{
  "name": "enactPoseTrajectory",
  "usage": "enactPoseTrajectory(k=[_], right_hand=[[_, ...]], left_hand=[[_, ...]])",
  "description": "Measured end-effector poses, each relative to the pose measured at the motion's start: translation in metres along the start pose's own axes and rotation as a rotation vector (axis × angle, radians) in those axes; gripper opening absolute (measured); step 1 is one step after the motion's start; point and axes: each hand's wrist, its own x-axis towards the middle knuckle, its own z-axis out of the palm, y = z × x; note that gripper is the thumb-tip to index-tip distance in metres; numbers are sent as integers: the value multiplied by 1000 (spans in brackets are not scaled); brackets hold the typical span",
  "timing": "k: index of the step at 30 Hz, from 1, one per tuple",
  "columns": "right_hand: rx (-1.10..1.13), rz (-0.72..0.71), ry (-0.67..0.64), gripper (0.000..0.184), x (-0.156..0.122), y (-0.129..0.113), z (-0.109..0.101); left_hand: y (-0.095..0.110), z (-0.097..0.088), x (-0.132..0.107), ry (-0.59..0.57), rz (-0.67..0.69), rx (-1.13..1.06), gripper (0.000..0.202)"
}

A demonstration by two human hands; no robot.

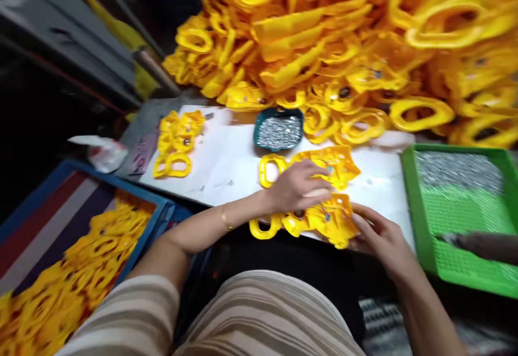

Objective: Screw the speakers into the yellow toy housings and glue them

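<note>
Two yellow plastic shells with ring-shaped handles lie one behind the other in front of me. My left hand (301, 186) is over them with its fingers bent and drawn together; what they pinch, if anything, is hidden. The nearer yellow plastic shell (329, 218) sits at the table's front edge, its inner side up, with small metal bits in it. My right hand (376, 234) grips that shell's right end between thumb and fingers. Just behind the left hand lies the farther yellow plastic shell (343, 164), partly covered by the fingers.
A dark green dish (259, 139) of small metal pieces stands behind the shells. At right is a green basket (423, 210) with metal pieces and a dark-handled tool (481, 244). Yellow parts (307, 38) are heaped at the back; others (176, 140) lie left. A blue crate (156, 210) holds more.
</note>
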Motion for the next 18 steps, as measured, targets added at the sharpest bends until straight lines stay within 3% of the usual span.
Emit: enactPoseTrajectory(k=[1, 2, 5, 9, 14, 18], right_hand=[[-93, 3, 58, 58, -9, 1, 0], [-195, -16, 111, 56, -14, 1, 0], [-426, -171, 285, 40, -18, -11, -1], [-540, -365, 392, 27, 9, -40, -1], [-739, -376, 296, 29, 84, -65, 17], [-949, -309, 140, 28, 130, -72, 39]], left_hand=[[-11, -4, -6, 37, -6, -22, 18], [-20, -6, -13, 154, -56, 6, 19], [-37, -4, -27, 341, -163, 118, 21], [-45, 8, -29, 273, -230, 238, 36], [-42, 15, -24, 200, -231, 292, 42], [-38, 15, -24, 175, -234, 316, 41]])
